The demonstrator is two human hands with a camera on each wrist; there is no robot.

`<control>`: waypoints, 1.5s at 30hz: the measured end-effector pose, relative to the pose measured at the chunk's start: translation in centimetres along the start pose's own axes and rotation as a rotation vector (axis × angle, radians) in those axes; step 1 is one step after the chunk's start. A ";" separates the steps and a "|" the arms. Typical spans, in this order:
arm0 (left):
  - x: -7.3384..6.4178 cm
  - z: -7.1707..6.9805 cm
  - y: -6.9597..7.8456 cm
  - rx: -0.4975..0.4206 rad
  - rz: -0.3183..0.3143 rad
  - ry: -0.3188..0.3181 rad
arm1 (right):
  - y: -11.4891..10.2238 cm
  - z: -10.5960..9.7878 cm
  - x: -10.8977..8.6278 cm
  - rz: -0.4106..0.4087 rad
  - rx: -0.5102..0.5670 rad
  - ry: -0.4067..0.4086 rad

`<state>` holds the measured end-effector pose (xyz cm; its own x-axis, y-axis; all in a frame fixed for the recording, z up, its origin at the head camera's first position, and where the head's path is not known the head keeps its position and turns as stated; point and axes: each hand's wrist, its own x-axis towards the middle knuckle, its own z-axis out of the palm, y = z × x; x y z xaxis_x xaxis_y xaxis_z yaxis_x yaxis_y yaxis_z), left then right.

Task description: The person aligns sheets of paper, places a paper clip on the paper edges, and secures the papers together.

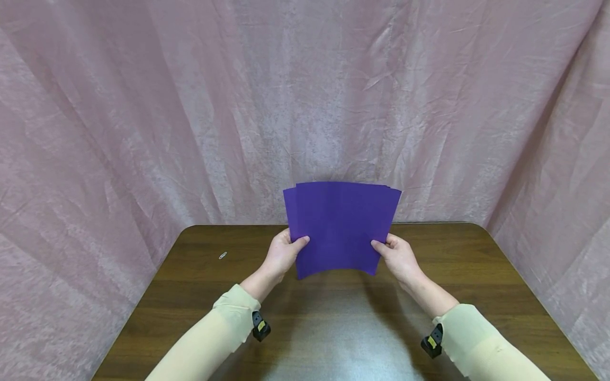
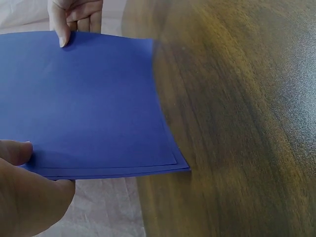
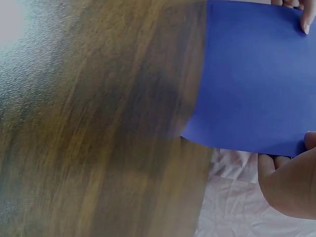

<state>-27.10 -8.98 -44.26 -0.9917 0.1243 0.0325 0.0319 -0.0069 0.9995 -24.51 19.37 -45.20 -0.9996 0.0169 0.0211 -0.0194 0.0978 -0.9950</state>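
Several purple sheets of paper (image 1: 340, 227) are held up above the table in a loose, slightly fanned stack, bowed along the lower edge. My left hand (image 1: 283, 253) pinches the stack's left side, thumb on the near face and fingers behind. On the opposite side my right hand (image 1: 398, 256) grips it the same way. In the left wrist view the sheets (image 2: 94, 103) look blue, and their edges by the left hand (image 2: 29, 192) are offset from each other. The right wrist view shows the right hand (image 3: 291, 185) with its fingers under the paper (image 3: 256, 79).
A small paper clip (image 1: 222, 255) lies on the left part of the brown wooden table (image 1: 200, 296). Pink curtains (image 1: 305, 106) hang behind the table and along both sides. Each sleeve carries a small black wrist device (image 1: 260, 326).
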 end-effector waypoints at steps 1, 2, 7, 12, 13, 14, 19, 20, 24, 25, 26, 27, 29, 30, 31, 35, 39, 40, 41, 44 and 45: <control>0.0 0.0 0.0 -0.001 0.000 -0.002 | 0.1 0.0 0.0 0.001 -0.005 -0.003; 0.0 0.0 0.0 0.000 0.000 -0.003 | 0.1 0.0 0.0 0.001 -0.006 -0.003; 0.0 0.0 -0.1 -0.002 0.005 -0.011 | 0.2 0.0 -0.1 -0.006 0.004 -0.001; 0.1 -0.2 -0.2 0.010 0.004 -0.041 | -0.1 0.0 -0.1 -0.024 -0.006 -0.003; 0.1 -0.3 -0.2 0.014 0.006 -0.050 | -0.1 0.0 -0.1 -0.031 -0.008 -0.001; 0.1 -0.4 -0.2 0.019 0.007 -0.058 | -0.2 -0.1 -0.1 -0.039 -0.014 0.002; 0.3 -0.6 -0.3 0.031 0.019 -0.098 | -0.9 -0.1 0.1 -0.070 -0.042 0.034; 0.3 -0.6 -0.3 0.030 0.022 -0.105 | -1.0 0.0 0.1 -0.073 -0.039 0.038; 0.3 -0.5 -0.4 0.000 0.020 -0.135 | -1.4 0.3 0.2 -0.075 0.003 0.038; 0.3 -0.5 -0.4 -0.008 0.020 -0.139 | -1.4 0.3 0.2 -0.074 0.010 0.042; 0.3 -0.4 -0.4 -0.012 0.020 -0.141 | -1.4 0.4 0.2 -0.073 0.014 0.043; 0.3 -0.3 -0.4 -0.018 0.017 -0.143 | -1.4 0.5 0.2 -0.072 0.016 0.046; 0.2 -0.2 -0.4 -0.021 0.018 -0.142 | -1.4 0.7 0.2 -0.070 0.017 0.051; 0.2 -0.2 -0.4 -0.024 0.017 -0.140 | -1.4 0.8 0.2 -0.068 0.021 0.052; 0.2 -0.1 -0.5 -0.023 0.018 -0.137 | -1.4 0.8 0.2 -0.066 0.023 0.049; 0.3 0.1 -0.6 -0.028 0.019 -0.140 | -1.3 1.1 0.3 -0.064 0.050 0.054; 0.4 0.3 -0.7 -0.031 0.023 -0.152 | -1.2 1.4 0.4 -0.062 0.074 0.069; 0.4 0.4 -0.8 -0.030 0.024 -0.154 | -1.2 1.5 0.4 -0.059 0.085 0.075; 0.4 0.4 -0.8 -0.031 0.022 -0.153 | -1.2 1.6 0.4 -0.057 0.095 0.077; 0.3 0.6 -0.8 -0.035 0.017 -0.150 | -1.1 1.9 0.4 -0.046 0.125 0.087; 0.3 0.6 -0.8 -0.033 0.018 -0.147 | -1.1 1.9 0.4 -0.043 0.132 0.091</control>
<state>-27.34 -8.33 -45.01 -0.9619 0.2682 0.0525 0.0426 -0.0428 0.9982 -24.91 17.37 -44.25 -0.9921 0.1062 0.0668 -0.0705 -0.0313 -0.9970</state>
